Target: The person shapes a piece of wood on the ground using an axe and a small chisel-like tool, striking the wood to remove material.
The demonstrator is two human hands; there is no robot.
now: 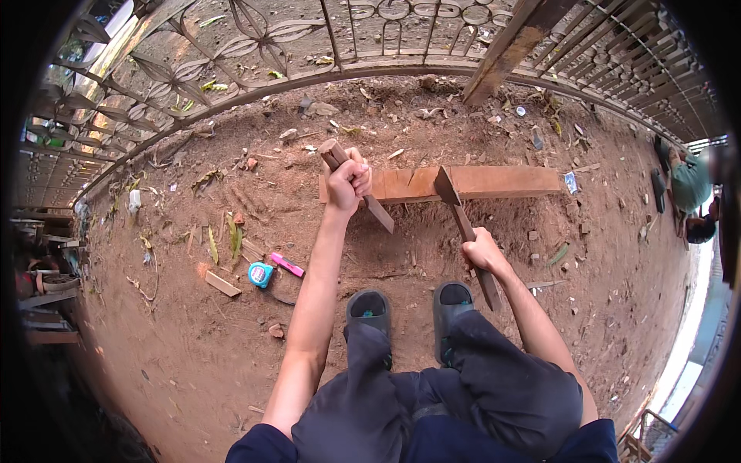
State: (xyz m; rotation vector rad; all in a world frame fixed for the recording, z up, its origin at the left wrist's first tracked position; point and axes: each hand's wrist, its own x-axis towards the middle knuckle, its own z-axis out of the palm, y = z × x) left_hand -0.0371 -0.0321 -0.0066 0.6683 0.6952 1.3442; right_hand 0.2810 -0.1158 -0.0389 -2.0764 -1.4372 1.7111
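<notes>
Beam point(509, 182) lies flat on dirt point(177, 332), its weight probably steadying it. Hands apart: left point(350, 185) wraps a slanted stick point(378, 214) by the beam's left end; right point(482, 251) clamps a bladed tool point(465, 224) mid-handle, likely for control. Blade shows against beam's middle; contact unclear. Tape measure point(260, 274) left of beam, bodyward, presumably kept handy.

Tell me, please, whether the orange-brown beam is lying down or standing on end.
Lying down: the beam runs lengthwise left to right over the dirt ground.
</notes>
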